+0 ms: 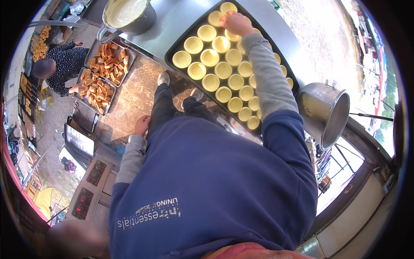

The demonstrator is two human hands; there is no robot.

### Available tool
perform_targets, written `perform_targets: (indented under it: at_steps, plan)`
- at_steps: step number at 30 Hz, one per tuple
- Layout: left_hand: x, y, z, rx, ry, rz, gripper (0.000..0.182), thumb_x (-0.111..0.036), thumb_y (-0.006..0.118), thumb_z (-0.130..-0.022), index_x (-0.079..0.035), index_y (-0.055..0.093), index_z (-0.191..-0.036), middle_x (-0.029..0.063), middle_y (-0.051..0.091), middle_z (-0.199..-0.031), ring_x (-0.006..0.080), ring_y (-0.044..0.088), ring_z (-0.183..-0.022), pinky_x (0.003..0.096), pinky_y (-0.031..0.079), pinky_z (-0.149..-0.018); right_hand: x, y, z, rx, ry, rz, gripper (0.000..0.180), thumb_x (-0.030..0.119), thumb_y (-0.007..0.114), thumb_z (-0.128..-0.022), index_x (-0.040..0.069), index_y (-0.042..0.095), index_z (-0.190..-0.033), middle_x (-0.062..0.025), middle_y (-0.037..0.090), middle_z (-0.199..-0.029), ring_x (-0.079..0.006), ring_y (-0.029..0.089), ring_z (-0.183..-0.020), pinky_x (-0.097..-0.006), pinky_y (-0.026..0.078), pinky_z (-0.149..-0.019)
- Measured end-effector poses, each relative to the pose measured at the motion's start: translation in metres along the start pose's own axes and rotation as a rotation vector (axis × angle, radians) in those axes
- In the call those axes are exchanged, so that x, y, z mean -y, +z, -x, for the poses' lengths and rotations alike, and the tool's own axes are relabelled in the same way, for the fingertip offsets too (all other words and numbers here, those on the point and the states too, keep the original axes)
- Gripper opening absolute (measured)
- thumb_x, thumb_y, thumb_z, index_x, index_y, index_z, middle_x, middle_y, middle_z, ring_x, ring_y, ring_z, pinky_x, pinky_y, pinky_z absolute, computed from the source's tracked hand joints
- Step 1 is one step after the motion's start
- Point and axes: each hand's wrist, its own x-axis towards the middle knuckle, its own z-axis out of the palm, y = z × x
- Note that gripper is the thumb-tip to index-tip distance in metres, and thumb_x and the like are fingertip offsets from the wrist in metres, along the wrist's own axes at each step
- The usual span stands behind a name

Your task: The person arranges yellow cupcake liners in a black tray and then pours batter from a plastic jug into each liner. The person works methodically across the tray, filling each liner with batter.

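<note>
My right hand (237,24) reaches over the far end of a dark baking tray (176,43), its fingertips at the rims of pale yellow round tart shells. Whether the fingers grip a shell cannot be told. Rows of these shells (223,70) fill the tray, and my right forearm hides part of them. The tray lies on a metal worktop (174,19). My left hand (142,125) hangs low beside my left thigh, fingers loosely bent, with nothing seen in it. A metal pot (137,24) with pale, creamy batter (124,11) stands left of the tray.
An empty-looking steel pot (318,110) lies tilted right of the tray. At left, a person (64,68) in dotted clothing touches trays of browned pastries (97,92). An appliance with control panels (85,194) stands at lower left, near another person's blurred head (77,239).
</note>
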Motion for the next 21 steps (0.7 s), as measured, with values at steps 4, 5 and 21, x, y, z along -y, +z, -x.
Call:
perform_targets:
  at_steps: [4, 5, 21]
  plan:
    - [-0.003, -0.006, 0.008, 0.005, -0.024, 0.030, 0.038, -0.030, 0.061, -0.093, -0.006, 0.068, -0.121, 0.0058, 0.069, -0.087, 0.0116, 0.058, -0.065, 0.0268, 0.046, -0.055, -0.010, -0.005, 0.002, 0.149, -0.037, 0.020, 0.026, 0.031, 0.057, -0.091, 0.020, 0.073, -0.107, -0.0124, 0.065, -0.122, -0.0329, 0.063, -0.109, -0.0427, 0.049, -0.096]
    - [-0.004, -0.007, 0.009, -0.002, -0.049, 0.050, 0.038, -0.030, 0.060, -0.093, -0.007, 0.068, -0.122, 0.0051, 0.068, -0.086, 0.0107, 0.056, -0.062, 0.0261, 0.044, -0.052, -0.011, -0.006, 0.005, 0.163, -0.036, 0.020, 0.026, 0.030, 0.057, -0.090, 0.019, 0.073, -0.107, -0.0125, 0.065, -0.121, -0.0326, 0.063, -0.109, -0.0428, 0.050, -0.095]
    - [-0.030, -0.018, -0.011, 0.144, -0.070, -0.016, 0.037, -0.031, 0.058, -0.097, -0.010, 0.063, -0.127, 0.0037, 0.067, -0.106, 0.0158, 0.064, -0.090, 0.0303, 0.053, -0.072, -0.004, -0.001, 0.034, -0.053, 0.031, -0.113, 0.027, 0.033, 0.063, -0.088, 0.020, 0.073, -0.110, -0.0107, 0.060, -0.131, -0.0308, 0.062, -0.114, -0.0431, 0.051, -0.094]
